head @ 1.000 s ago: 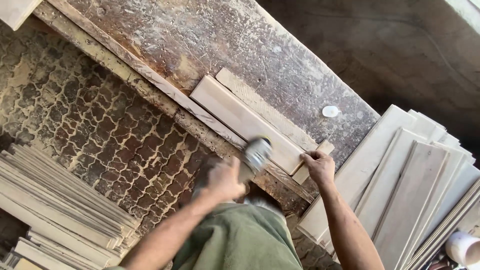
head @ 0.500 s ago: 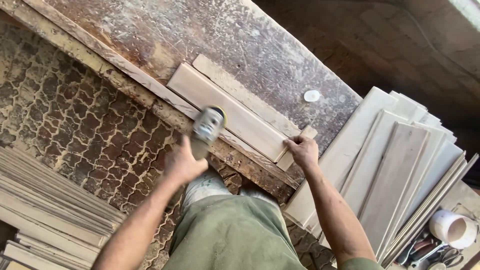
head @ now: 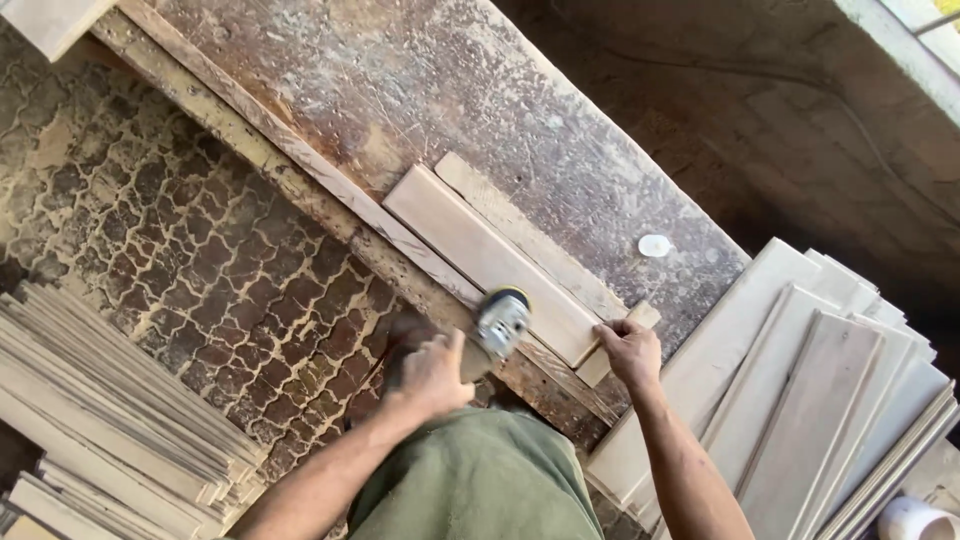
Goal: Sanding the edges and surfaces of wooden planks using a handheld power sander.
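Two hands: both at the near edge of the surface (head: 420, 90), one on a tool, one on wood.
Left hand: left hand (head: 432, 372) has its grip wrapped shut round the body of a small power sander (head: 500, 322); grey metal head with a yellow-rimmed disc, sitting on the near end of the board.
Right hand: right hand (head: 630, 350) grips the right end of the pale board (head: 490, 262), fingers curled over its corner, pinning it down.
Board: flat, smooth, light wood, long rectangle lying slantwise; a narrower strip (head: 530, 245) lies touching its far side.
Surface: rough, scratched, dusty brown top with a worn wooden rail along the near edge.
Small bit: white round disc (head: 655, 245) lying alone to the right of the strip.
Stacks: pale planks (head: 800, 400) piled on the right, thin slats (head: 110, 420) piled on the left, both cut off by the frame.
Floor: interlocking pavers (head: 200, 250) dusted with sawdust.
Hard to see: sander handle is hidden under the palm, and the tool is a bit blurred.
Room: open top far of the board; near side crowded by the green-clothed lap.
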